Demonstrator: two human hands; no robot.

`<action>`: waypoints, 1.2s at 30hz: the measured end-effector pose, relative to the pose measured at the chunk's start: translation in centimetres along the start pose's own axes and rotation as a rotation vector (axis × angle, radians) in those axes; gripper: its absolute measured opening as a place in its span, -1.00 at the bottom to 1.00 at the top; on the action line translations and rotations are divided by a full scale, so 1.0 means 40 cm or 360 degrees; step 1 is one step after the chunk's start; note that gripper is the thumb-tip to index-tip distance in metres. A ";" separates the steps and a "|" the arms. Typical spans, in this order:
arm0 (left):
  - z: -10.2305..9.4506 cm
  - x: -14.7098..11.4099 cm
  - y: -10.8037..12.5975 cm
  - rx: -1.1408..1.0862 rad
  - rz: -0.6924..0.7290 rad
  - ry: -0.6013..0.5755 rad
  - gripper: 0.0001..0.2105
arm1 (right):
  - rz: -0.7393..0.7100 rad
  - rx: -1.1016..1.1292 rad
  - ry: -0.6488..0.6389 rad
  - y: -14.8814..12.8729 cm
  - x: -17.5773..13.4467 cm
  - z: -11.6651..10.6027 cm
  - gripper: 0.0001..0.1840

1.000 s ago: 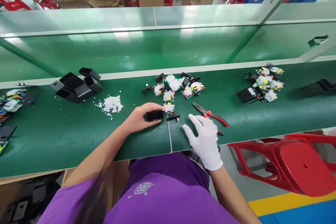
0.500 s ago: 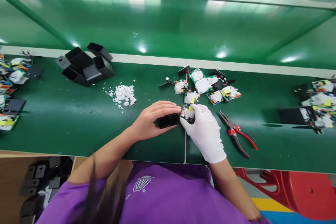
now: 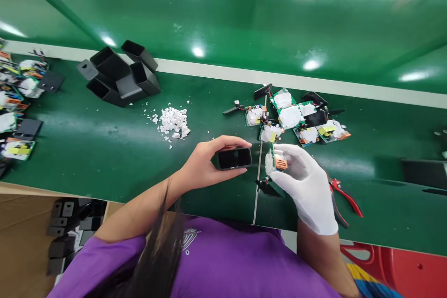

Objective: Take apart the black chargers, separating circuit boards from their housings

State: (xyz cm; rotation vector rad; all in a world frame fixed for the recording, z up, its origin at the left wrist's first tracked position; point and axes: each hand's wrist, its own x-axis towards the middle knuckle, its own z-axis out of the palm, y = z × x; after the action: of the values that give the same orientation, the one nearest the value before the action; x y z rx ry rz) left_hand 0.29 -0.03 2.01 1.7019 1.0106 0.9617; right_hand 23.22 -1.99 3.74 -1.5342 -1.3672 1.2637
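My bare left hand (image 3: 206, 163) is wrapped round a black plastic housing (image 3: 234, 159), its open end facing me. To its right, my white-gloved right hand (image 3: 307, 181) pinches a small circuit board (image 3: 270, 160) by its edge, apart from the housing. White filler and an orange-brown part show on that board, and a black end piece (image 3: 267, 188) hangs below it on wires. Just beyond my hands lies a group of circuit boards (image 3: 290, 116) coated with white filler, some with black end pieces attached. Pliers with red and black handles (image 3: 344, 198) lie partly behind my right hand.
Several empty black housings (image 3: 118, 74) stand at the back left, near a heap of white crumbs (image 3: 173, 122). More boards (image 3: 21, 102) lie at the far left. Under the bench is a box of black housings (image 3: 64, 228). A red stool (image 3: 401, 265) is at lower right.
My right hand has lifted the circuit board off the table and away from the housing, turning it on edge. The housing in my left hand now shows its open end more fully. The view has shifted.
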 end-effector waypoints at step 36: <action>0.036 0.000 0.017 -0.0365 -0.0706 -0.0324 -0.65 | -0.0880 -0.0637 0.0105 0.037 0.001 0.038 -0.46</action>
State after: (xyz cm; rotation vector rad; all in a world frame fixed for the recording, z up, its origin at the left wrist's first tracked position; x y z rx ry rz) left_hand 1.74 -0.65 2.26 1.2823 1.0390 0.5769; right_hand 22.19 -2.38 1.93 -1.2884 -1.9103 0.6187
